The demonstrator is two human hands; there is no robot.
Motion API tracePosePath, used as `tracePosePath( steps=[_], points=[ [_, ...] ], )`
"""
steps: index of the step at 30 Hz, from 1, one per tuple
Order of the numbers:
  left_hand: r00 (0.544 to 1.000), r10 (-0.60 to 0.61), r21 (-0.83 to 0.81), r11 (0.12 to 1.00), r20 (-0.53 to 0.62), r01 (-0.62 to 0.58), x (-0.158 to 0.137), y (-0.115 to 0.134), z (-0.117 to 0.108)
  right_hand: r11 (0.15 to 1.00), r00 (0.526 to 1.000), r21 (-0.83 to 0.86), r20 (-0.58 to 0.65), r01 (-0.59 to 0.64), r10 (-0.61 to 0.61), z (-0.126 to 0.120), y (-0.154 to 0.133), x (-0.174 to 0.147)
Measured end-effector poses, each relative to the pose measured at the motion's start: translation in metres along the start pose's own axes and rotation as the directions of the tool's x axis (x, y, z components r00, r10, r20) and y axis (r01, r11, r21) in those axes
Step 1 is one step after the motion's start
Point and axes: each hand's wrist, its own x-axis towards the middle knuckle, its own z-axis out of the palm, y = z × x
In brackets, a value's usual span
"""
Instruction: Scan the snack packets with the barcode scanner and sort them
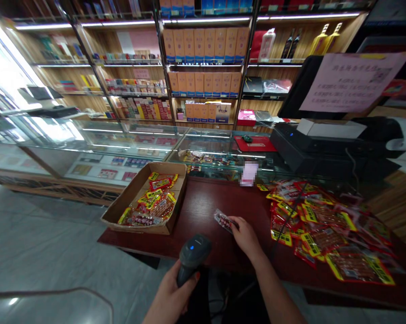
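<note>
My left hand [174,290] is wrapped round the handle of a dark barcode scanner [193,252], which has a blue light on top. The scanner is held near the front edge of the dark red table [203,202]. Over the table, my right hand [245,234] grips one end of a small clear snack packet [224,220] with dark contents. To the left stands an open cardboard box [179,184] with several snack packets [152,202] inside. A spread pile of red and yellow snack packets [317,225] lies to the right of my right hand.
Beyond the table, glass display counters [131,139] run to the left. A black checkout machine [324,144] with a paper notice [354,83] stands at the back right. Shelves hold boxes [206,45] and bottles. A cable [84,290] crosses the floor at left.
</note>
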Motion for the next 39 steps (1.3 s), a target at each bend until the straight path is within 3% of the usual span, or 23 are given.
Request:
tracePosePath(
  steps=[6, 18, 32, 39],
  points=[
    [1.000, 0.003, 0.018, 1.000, 0.006, -0.003, 0.005, -0.010, 0.000, 1.000, 1.000, 0.025, 0.002, -0.009, 0.009, 0.000, 0.004, 0.001],
    [1.000, 0.010, -0.010, 1.000, -0.022, -0.010, 0.011, 0.002, 0.004, 0.999, 0.998, -0.029, 0.048, -0.046, 0.047, -0.004, -0.001, 0.001],
    [1.000, 0.011, -0.032, 0.999, -0.019, -0.011, 0.017, -0.003, 0.003, 0.999, 0.998, -0.036, 0.044, -0.033, 0.035, 0.000, 0.003, 0.001],
    [0.998, 0.057, 0.062, 0.996, 0.029, -0.059, 0.022, -0.016, 0.004, 0.999, 0.999, -0.042, 0.040, -0.021, 0.022, 0.003, 0.008, 0.002]
  ],
)
